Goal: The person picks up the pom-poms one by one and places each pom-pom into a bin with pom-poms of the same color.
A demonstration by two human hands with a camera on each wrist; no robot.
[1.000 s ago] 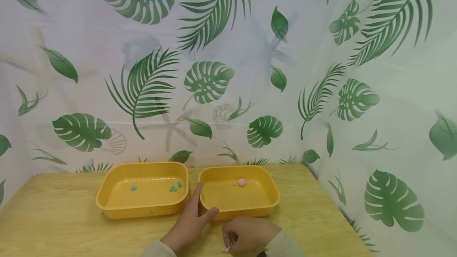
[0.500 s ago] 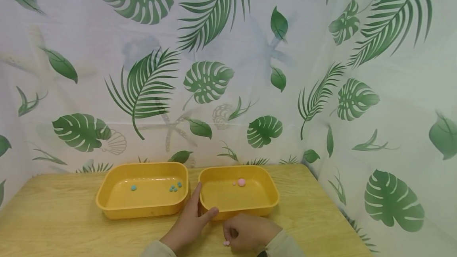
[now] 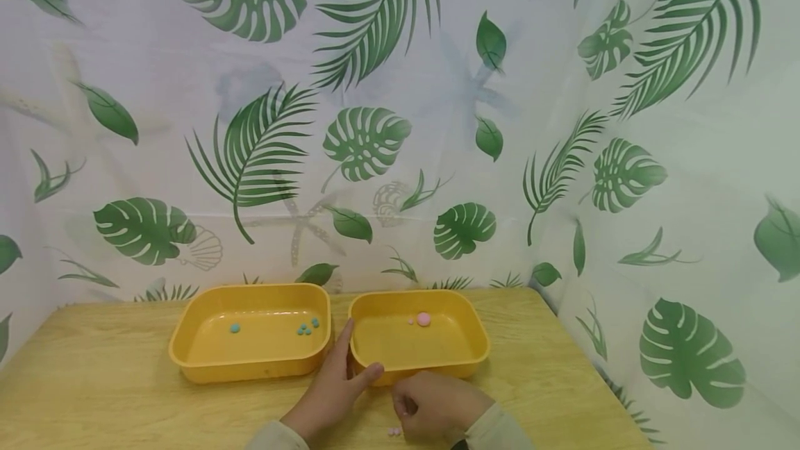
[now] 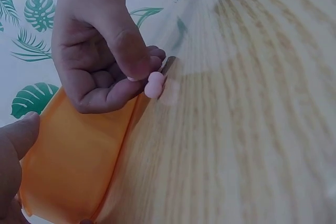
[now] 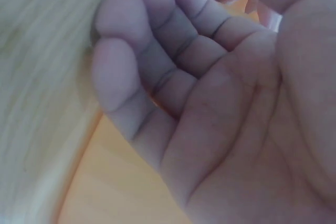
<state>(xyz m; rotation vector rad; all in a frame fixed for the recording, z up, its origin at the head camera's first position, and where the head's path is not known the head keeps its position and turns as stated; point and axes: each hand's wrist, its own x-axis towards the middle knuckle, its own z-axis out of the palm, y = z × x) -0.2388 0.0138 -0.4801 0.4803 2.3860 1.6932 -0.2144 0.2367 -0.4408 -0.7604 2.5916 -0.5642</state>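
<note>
Two small pink balls [image 4: 155, 85], touching each other, are at the thumb and index fingertips of my right hand [image 3: 437, 405], which pinches them low over the wooden table. In the right wrist view, the other fingers of the right hand [image 5: 173, 66] curl loosely and the balls are out of sight. My left hand [image 3: 331, 387] rests against the near-left corner of the right yellow tray [image 3: 431, 371]. Its thumb lies over the near rim, while straight fingers follow the left side. Inside that tray sit a larger pink ball [image 3: 423, 319] and a tiny pink ball [image 3: 410, 321].
To the left stands another yellow tray [image 3: 225, 371]. It contains a blue-green ball [image 3: 235, 328] and a cluster of several smaller blue-green balls [image 3: 304, 329]. Behind the wooden table [image 3: 94, 394] hangs a leaf-printed cloth [image 3: 406, 158], which also runs along the right side.
My right hand has shifted slightly away from me. The pink balls at its fingertips moved up a little, then slightly back. The left hand and both trays have stayed put.
</note>
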